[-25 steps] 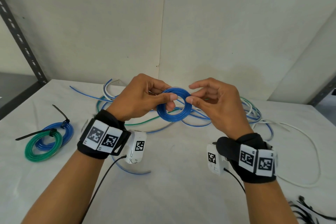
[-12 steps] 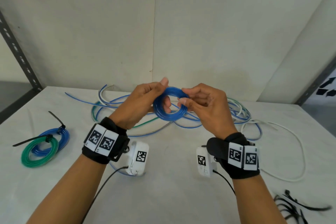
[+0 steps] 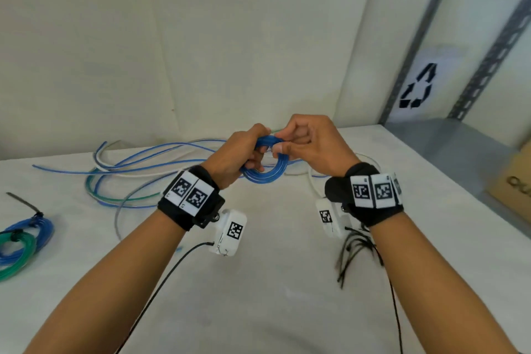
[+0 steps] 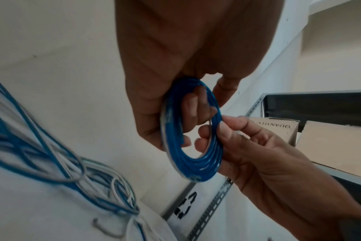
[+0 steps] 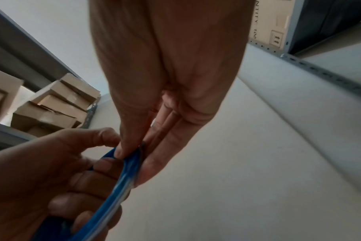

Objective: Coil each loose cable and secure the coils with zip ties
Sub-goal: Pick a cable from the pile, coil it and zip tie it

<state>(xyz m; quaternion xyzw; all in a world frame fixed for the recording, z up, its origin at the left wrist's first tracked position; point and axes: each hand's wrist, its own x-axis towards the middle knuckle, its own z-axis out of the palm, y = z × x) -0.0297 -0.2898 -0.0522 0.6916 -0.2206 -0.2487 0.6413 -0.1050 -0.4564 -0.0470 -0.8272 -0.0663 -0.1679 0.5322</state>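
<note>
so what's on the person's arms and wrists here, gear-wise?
Bare forearms, no sleeves or gloves. Each wrist has a black fabric wristband: left wristband, right wristband. Each carries white tags printed with black square fiducial patterns. A white camera module with its own small marker hangs under each wrist: left module, right module. A thin black cable runs back from the left module along the arm.

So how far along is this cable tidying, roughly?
Early on, it seems. Done: a blue coil and a green coil lie tied at the table's left edge. In hand: the left hand and right hand both grip a fresh blue coil, with no tie visible on it. Left: the loose blue, white and green cables behind, with spare black zip ties waiting under the right wrist.
</note>
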